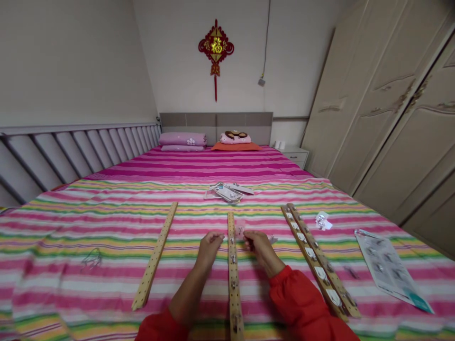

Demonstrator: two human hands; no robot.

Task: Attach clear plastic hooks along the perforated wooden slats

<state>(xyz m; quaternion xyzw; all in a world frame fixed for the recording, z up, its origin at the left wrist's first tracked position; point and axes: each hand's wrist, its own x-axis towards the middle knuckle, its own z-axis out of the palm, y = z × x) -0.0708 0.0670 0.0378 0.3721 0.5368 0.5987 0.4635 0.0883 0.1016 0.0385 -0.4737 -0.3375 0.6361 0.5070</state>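
A narrow wooden strip with holes lies lengthwise between my hands, several small shiny metal pieces set along it. My left hand is at its left edge, thumb and fingertips pinched together; whatever they hold is too small to name. On the other side, my right hand is closed with its fingertips on a small clear plastic packet, which lies beside the strip's far part. A small shiny piece rests just right of that hand.
A bare holed strip lies to the left, near a thin tangle of wire. Two strips carrying white tags and metal pieces lie right. Beyond are a packaged sheet, a white crumpled packet and stacked packaging on the striped bed.
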